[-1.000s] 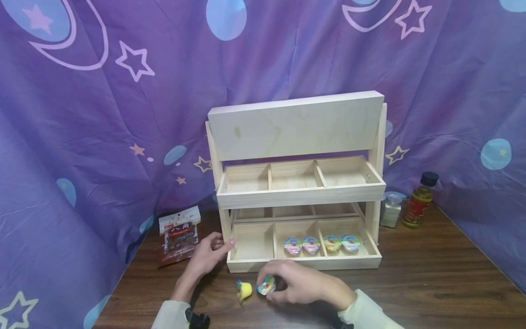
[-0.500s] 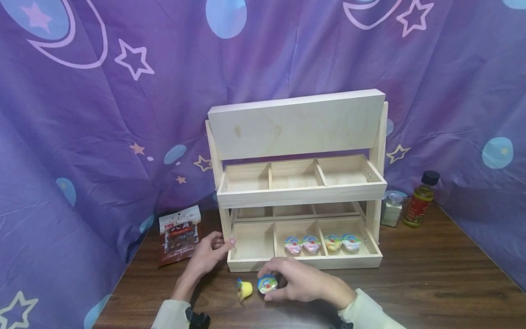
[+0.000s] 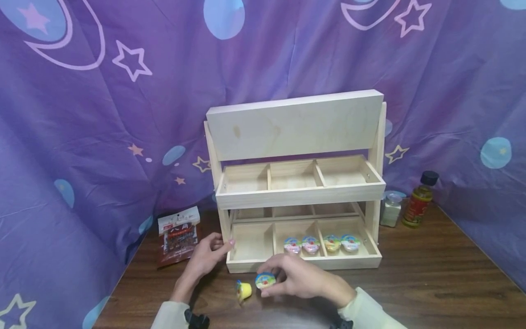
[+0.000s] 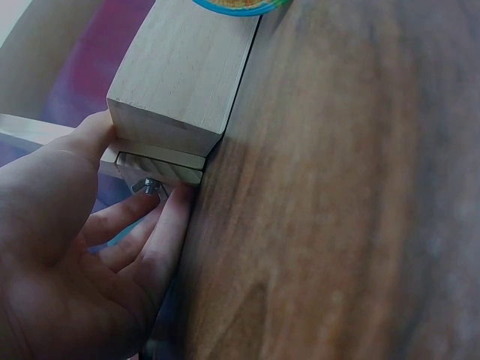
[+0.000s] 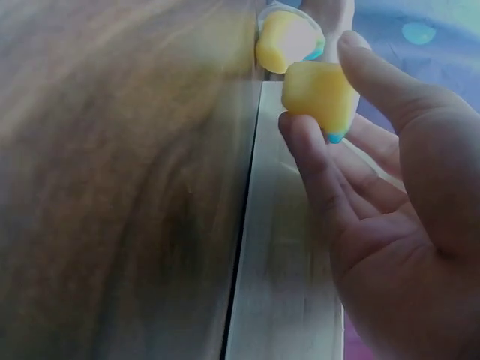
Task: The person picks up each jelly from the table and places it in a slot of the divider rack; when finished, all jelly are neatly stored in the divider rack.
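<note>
My right hand (image 3: pixel 304 279) pinches a jelly cup (image 3: pixel 265 280) between thumb and fingers, just in front of the wooden display rack (image 3: pixel 302 196). In the right wrist view this jelly cup (image 5: pixel 316 94) shows its yellow body and a blue bit of lid. A second yellow jelly cup (image 3: pixel 245 290) lies on its side on the table, left of it. At the rack's lower left corner, my left hand (image 3: pixel 207 256) holds the side; the left wrist view shows its fingers behind the wood by a metal screw (image 4: pixel 151 185). Pink jelly cups (image 3: pixel 311 245) sit in the lower tray's middle compartment.
Two more jelly cups (image 3: pixel 350 243) are in the lower right compartment. A star anise bag (image 3: pixel 178 240) stands left of the rack. On the right are a glass jar (image 3: pixel 391 211) and an oil bottle (image 3: pixel 418 203) with a black cap. A purple curtain (image 3: pixel 98 151) hangs behind.
The right hand has tilted the jelly cup, its lid turning more toward the head camera, and raised it slightly. The left hand stays at the rack's corner.
</note>
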Demonstrator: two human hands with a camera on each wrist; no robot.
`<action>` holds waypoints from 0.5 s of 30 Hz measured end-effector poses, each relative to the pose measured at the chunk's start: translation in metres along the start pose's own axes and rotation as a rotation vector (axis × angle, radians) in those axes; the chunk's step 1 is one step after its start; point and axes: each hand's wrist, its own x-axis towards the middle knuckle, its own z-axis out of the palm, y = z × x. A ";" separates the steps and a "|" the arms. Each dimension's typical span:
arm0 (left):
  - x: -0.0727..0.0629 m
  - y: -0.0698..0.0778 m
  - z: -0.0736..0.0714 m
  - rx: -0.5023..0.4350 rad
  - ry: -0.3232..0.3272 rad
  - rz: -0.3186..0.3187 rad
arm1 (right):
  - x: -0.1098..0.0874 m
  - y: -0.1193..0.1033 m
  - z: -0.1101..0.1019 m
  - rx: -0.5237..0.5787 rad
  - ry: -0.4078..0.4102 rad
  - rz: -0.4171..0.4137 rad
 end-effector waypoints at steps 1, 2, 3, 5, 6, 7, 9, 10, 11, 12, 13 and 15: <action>0.000 0.000 0.000 -0.003 0.001 0.005 | 0.001 0.000 -0.001 0.005 0.006 0.000; -0.001 0.000 0.000 -0.008 0.001 0.004 | 0.001 -0.001 -0.002 0.009 0.012 0.001; -0.001 0.001 0.000 -0.007 0.001 0.004 | 0.002 -0.001 -0.004 0.007 0.022 0.004; -0.001 0.000 -0.001 -0.004 0.000 0.002 | 0.004 -0.002 -0.008 0.003 0.044 0.003; -0.001 0.000 -0.001 -0.001 0.000 0.003 | 0.005 -0.002 -0.010 0.002 0.056 -0.002; -0.001 0.000 -0.001 0.003 0.000 0.003 | 0.007 -0.002 -0.012 0.004 0.070 -0.010; -0.001 0.000 -0.001 0.005 0.002 0.001 | 0.011 -0.002 -0.018 0.003 0.095 -0.022; -0.001 0.000 -0.001 0.004 0.003 0.000 | 0.013 -0.002 -0.021 0.010 0.104 -0.027; 0.000 0.000 -0.001 0.003 0.002 0.001 | 0.016 -0.001 -0.023 0.012 0.114 -0.029; 0.000 0.000 -0.001 0.003 0.001 0.002 | 0.017 -0.001 -0.026 0.016 0.123 -0.028; 0.000 -0.001 -0.001 0.005 0.001 0.002 | 0.019 0.000 -0.028 0.014 0.131 -0.025; 0.001 -0.002 0.000 0.008 0.001 -0.001 | 0.022 0.003 -0.031 0.005 0.152 -0.024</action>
